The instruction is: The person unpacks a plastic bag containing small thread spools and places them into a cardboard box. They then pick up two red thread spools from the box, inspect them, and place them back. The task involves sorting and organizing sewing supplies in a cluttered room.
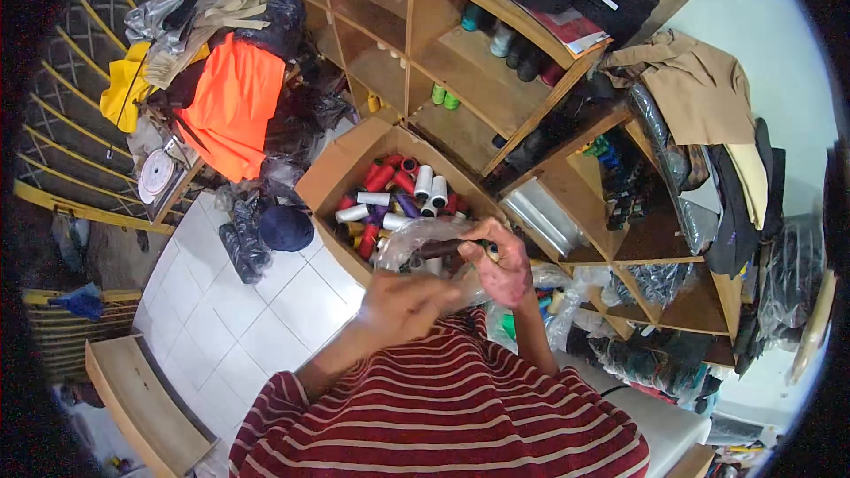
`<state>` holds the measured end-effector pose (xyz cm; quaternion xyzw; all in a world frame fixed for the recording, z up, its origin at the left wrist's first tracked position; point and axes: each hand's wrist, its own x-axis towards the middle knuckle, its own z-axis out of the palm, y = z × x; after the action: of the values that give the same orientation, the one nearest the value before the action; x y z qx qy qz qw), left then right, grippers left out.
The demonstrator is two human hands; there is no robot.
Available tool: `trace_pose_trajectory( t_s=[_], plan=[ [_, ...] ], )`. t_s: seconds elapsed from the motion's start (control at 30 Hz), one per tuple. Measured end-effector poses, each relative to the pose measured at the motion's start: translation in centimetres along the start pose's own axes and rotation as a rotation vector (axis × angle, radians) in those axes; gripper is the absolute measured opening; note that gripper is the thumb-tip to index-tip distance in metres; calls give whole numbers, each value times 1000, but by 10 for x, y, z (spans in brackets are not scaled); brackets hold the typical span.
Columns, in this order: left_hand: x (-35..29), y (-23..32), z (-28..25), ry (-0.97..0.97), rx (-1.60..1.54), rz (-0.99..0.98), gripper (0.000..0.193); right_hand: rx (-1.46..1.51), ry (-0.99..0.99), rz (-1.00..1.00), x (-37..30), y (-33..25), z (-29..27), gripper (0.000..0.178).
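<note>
My right hand is closed round a dark brown thread spool, which lies sideways with one end toward the thumb. My left hand is beside it, smeared by motion, so its fingers cannot be made out. Crumpled clear plastic lies around the spool and just beyond my left hand. Both hands are over the near edge of a cardboard box with its flaps up. Inside it is a heap of thread spools, among them a red spool and a white spool.
Wooden shelves with thread spools rise behind the box. A dark blue round thing sits on the white tiled floor. Orange cloth is piled at the left; tan cloth hangs at the right. Plastic bags lie by my right forearm.
</note>
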<state>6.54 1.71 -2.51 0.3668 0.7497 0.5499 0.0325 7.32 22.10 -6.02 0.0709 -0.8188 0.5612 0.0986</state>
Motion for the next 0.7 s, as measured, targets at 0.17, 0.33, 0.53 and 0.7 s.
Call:
trace_pose_trajectory(
  t_s=[0.17, 0.33, 0.53, 0.7],
  plan=[
    [33, -20, -30, 245, 112, -125, 8, 153, -90, 50, 2, -12, 0, 20],
    [3, -58, 30, 235, 43, -318, 10, 146, 15, -53, 4, -10, -6, 24],
    [-5, 0, 26, -52, -26, -105, 9, 23, 71, 31, 3, -8, -7, 21],
    [29, 0, -21, 180, 69, -10, 11, 142, -85, 90, 0, -5, -6, 21]
  ],
)
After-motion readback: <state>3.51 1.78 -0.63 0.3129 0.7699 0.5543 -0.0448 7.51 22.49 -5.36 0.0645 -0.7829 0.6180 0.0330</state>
